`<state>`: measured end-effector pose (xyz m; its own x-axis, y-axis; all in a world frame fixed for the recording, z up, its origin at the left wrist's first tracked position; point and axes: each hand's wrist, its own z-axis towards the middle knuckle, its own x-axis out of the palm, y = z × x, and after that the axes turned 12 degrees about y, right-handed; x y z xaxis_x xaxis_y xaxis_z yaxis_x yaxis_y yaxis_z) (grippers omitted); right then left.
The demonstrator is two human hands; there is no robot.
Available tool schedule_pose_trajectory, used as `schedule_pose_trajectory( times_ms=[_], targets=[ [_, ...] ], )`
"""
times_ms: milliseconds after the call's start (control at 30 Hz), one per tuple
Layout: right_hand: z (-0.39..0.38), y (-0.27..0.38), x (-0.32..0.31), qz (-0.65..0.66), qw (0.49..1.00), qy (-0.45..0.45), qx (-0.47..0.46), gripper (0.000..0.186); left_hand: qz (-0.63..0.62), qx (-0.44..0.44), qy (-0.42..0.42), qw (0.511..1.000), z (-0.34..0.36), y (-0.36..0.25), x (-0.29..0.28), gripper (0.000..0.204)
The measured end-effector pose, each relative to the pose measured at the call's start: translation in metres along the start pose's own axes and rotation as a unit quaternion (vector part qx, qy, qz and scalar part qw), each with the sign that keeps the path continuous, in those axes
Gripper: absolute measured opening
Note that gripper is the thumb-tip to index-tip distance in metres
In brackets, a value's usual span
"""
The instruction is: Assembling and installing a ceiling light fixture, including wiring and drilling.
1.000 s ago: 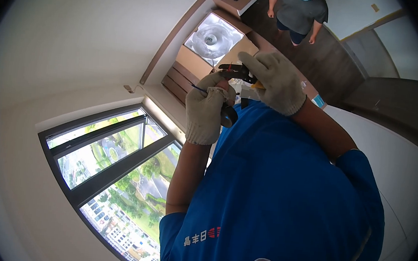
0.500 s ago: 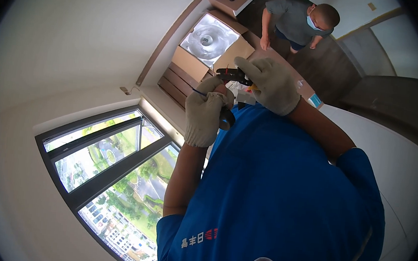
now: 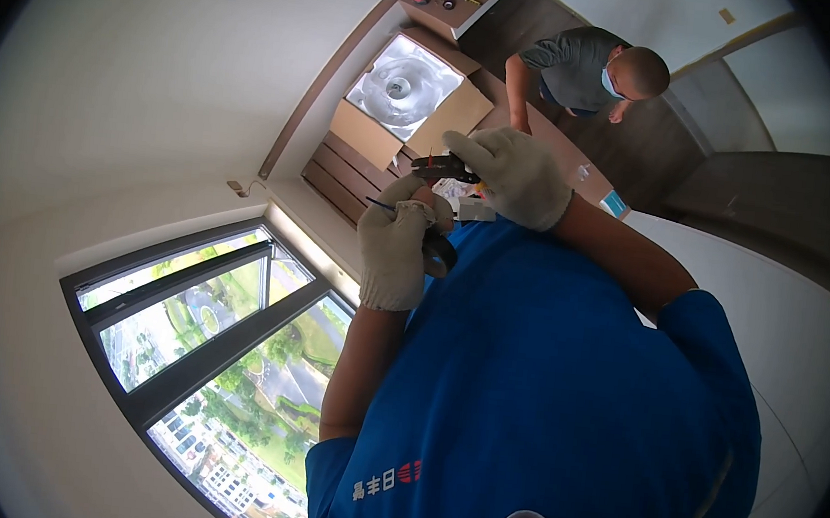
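Both hands wear pale knitted work gloves. My right hand (image 3: 523, 180) is closed around wire strippers (image 3: 439, 167) with black jaws; a bit of yellow-orange shows near the handles. A thin red wire (image 3: 431, 151) sticks up at the jaws. My left hand (image 3: 393, 252) is pinched just below, a bare fingertip showing at the glove. Out of its side pokes a blue wire (image 3: 377, 202). A black roll, perhaps electrical tape (image 3: 442, 252), hangs beside the left palm. Close by sits a small light-grey box (image 3: 477, 210), partly covered by my right hand.
Ahead, an open cardboard box (image 3: 449, 117) holds a round object in clear wrapping. Tools lie on a brown cabinet top (image 3: 440, 0) beyond. Another person (image 3: 578, 70) in a grey shirt leans over a brown ledge (image 3: 546, 142). A window (image 3: 219, 325) lies at left.
The view has shifted slightly. My hands sit a little lower and further left in the picture, still holding wires and strippers. The other person has bent further forward.
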<state>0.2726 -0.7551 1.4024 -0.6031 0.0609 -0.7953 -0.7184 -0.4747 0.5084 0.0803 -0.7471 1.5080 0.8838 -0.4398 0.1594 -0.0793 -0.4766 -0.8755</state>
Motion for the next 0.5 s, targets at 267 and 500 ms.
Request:
schedule_pose_trajectory(
  times_ms=[267,500],
  targets=[
    [0.004,-0.007,0.008,-0.052,0.998,0.011,-0.038,0.055,0.002,-0.014,-0.038,0.999,-0.001,0.005,0.003,0.028],
    [0.009,-0.002,0.013,-0.048,0.998,0.005,-0.036,0.050,-0.006,-0.025,-0.046,0.999,-0.003,0.009,-0.003,0.029]
  ],
)
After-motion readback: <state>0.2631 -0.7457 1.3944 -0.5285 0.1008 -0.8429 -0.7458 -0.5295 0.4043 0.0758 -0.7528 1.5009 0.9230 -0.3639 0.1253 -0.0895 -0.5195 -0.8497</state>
